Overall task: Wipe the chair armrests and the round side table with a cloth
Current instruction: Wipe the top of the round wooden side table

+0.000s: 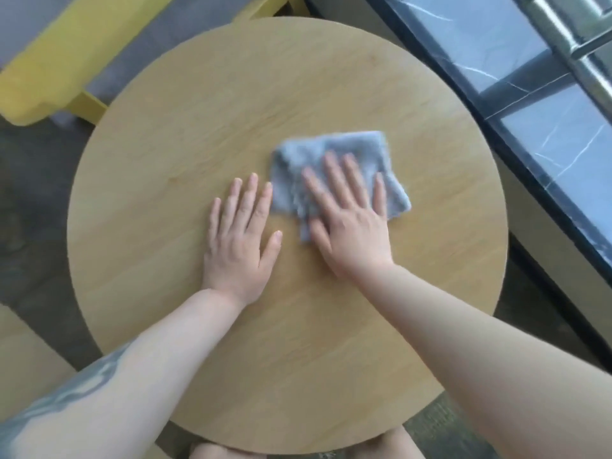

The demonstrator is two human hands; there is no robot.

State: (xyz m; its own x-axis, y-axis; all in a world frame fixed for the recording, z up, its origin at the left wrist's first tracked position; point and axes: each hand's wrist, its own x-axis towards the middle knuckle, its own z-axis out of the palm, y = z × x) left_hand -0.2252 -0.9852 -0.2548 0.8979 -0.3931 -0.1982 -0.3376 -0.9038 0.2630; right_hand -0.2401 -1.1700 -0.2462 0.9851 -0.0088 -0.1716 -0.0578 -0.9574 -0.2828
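Observation:
A round light-wood side table (172, 134) fills the middle of the head view. A grey-blue cloth (351, 150) lies spread flat on it, right of centre. My right hand (351, 220) presses flat on the cloth, fingers spread and pointing away from me, and the cloth looks blurred. My left hand (241, 240) rests palm down on the bare wood just left of the cloth; its fingertips come close to the cloth's left edge. It holds nothing.
A yellow chair armrest (56, 64) runs along the upper left, beyond the table. A dark marble ledge with pale veins (536, 134) runs along the right side. Another pale wooden piece (23, 359) shows at the lower left. Grey floor surrounds the table.

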